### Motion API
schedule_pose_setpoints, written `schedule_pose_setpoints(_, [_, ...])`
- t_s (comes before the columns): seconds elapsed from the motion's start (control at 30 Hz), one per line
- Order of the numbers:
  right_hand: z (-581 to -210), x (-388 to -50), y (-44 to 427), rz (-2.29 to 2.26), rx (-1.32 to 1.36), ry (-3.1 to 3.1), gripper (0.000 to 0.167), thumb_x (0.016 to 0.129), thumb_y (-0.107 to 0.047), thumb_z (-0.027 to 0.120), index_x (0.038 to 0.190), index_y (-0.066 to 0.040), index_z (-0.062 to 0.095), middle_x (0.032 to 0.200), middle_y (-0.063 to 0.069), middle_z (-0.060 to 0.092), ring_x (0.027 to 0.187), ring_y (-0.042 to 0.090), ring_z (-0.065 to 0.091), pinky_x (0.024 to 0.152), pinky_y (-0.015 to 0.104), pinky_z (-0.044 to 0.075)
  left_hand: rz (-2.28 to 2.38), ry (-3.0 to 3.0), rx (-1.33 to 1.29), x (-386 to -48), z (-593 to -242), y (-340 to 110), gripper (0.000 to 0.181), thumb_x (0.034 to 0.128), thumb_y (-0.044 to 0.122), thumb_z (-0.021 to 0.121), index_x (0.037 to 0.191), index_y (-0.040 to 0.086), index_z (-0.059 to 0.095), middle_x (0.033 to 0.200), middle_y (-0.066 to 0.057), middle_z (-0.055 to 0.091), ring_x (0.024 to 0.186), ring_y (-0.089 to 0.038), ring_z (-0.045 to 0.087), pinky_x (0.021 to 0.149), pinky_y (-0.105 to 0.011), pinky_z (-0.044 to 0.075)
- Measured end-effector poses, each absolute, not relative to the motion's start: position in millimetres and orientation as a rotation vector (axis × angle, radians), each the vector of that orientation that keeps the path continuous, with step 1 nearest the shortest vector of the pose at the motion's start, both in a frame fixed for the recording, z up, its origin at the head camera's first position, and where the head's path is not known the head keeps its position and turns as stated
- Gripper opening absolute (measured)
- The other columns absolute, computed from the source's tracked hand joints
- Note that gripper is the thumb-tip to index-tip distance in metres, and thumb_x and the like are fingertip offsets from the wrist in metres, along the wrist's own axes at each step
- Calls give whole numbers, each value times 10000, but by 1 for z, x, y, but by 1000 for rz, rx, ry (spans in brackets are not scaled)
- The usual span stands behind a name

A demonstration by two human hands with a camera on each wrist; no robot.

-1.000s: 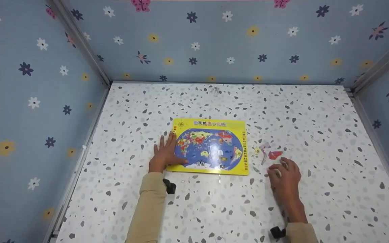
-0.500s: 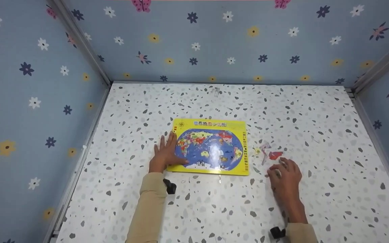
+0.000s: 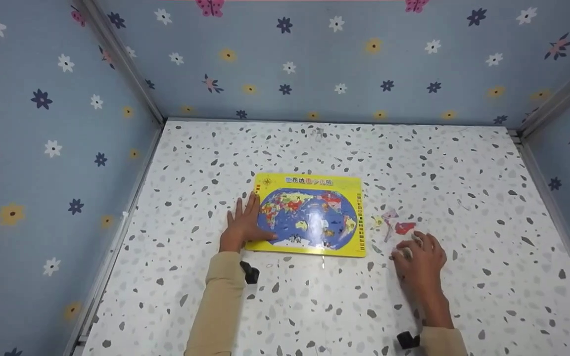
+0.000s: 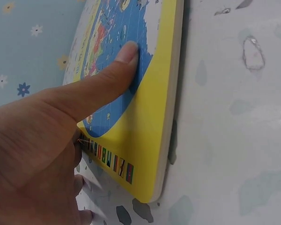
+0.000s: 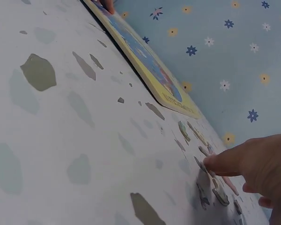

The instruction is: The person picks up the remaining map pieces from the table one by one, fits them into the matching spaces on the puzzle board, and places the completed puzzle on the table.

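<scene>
A yellow-framed world map board (image 3: 309, 251) lies flat. My left hand (image 3: 241, 228) is at its left edge, fingers spread; in the left wrist view the thumb of this hand (image 4: 51, 126) rests on the board's face (image 4: 147, 140). Right of the board, my right hand (image 3: 421, 264) is low over the surface, thumb and forefinger bent towards each other beside a red piece (image 3: 404, 228) and a pinkish piece (image 3: 389, 227). In the right wrist view, a fingertip of the right hand (image 5: 257, 164) meets small thin pieces; whether it pinches one I cannot tell.
A small yellow piece (image 3: 378, 221) lies just right of the board. The speckled white tabletop (image 3: 290, 306) is bounded by flower-patterned panels at the back (image 3: 314, 64), left and right. A faint transparent scrap (image 3: 319, 132) is near the back edge.
My right hand has shifted very slightly to the right, its fingers spread a little more. The left hand and the board keep their places.
</scene>
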State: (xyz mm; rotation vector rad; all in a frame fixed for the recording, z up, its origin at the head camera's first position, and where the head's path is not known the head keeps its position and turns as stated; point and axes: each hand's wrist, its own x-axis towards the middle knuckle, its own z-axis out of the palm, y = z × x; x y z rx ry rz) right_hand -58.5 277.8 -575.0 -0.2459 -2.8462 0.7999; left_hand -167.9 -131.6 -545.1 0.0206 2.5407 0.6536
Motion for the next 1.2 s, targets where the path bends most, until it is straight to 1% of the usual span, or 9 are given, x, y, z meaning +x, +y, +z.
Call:
schedule_pose_setpoints(0.2, [-576,-60,278,819,-271,-2868,90,846,-190,717,870,-106,694,1378,158,481,1383,398,256,1115,626,123,678,2547,0,-167,-545,-131,1241,694,498,808,1549,176,-33,1619,0,-123,1470,-317,-169,1176,-567,-76])
schedule_pose_setpoints(0.4, [-580,-60,278,821,-225,-2826,76,844,-184,721,870,-114,707,1329,152,525,1363,400,295,1096,643,147,679,2557,5,-167,-546,-131,1232,694,493,810,1552,166,-12,1622,-17,-102,1468,-337,-158,1166,-588,-75])
schedule_pose_setpoints(0.6, [-585,-59,278,807,-202,-2788,80,850,-182,717,863,-105,698,1293,138,552,1349,382,325,1088,632,175,673,2556,14,-166,-545,-131,1236,695,508,805,1550,166,-20,1621,-9,-105,1472,-324,-153,1172,-574,-74])
schedule_pose_setpoints(0.73, [-578,-62,272,799,-201,-2694,106,835,-168,735,883,-82,696,1291,137,557,1328,360,354,1086,611,192,692,2545,20,-167,-545,-132,1230,703,498,804,1550,156,-21,1621,-12,-111,1470,-328,-161,1167,-580,-88])
schedule_pose_setpoints(0.9, [-564,-76,259,775,-121,-2501,146,798,-124,775,882,-43,687,1255,145,573,1271,343,402,1051,599,234,680,2553,30,-167,-546,-133,1228,701,512,798,1551,156,-14,1621,-14,-111,1469,-333,-159,1166,-588,-81])
schedule_pose_setpoints(1.2, [-553,-90,238,790,-47,-2411,162,819,-142,758,921,-30,701,1260,124,562,1257,321,407,1072,564,235,673,2548,22,-167,-547,-131,1244,688,530,801,1550,174,-23,1622,8,-109,1471,-313,-169,1170,-574,-88])
